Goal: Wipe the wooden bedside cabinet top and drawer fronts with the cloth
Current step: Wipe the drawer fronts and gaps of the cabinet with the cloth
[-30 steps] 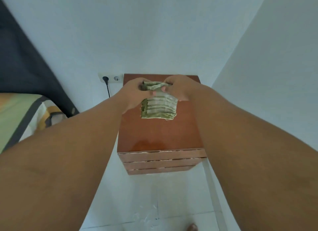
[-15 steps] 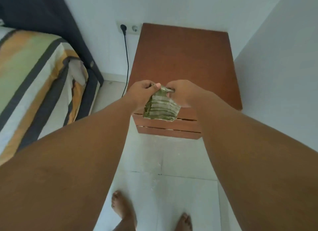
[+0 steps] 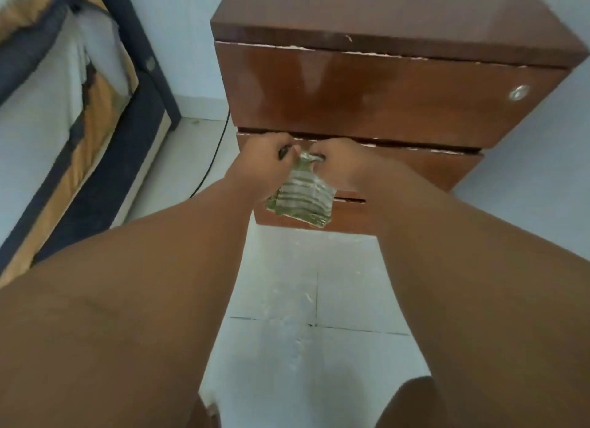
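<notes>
While both hands pinch one gathered edge of a striped green cloth (image 3: 301, 199), the left hand (image 3: 265, 159) and right hand (image 3: 343, 164) closed on it, the soft folded fabric hangs before the middle drawer front (image 3: 431, 169) of a glossy brown wooden bedside cabinet (image 3: 383, 98). Wiping seems not yet begun; next, the cloth likely needs flattening against the lacquered panel.

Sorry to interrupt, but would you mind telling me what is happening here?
A person is holding a striped green cloth bunched between the left hand and the right hand, in front of the drawer fronts of a wooden bedside cabinet. The cloth hangs from both hands and is not yet pressed against the wood.
</notes>
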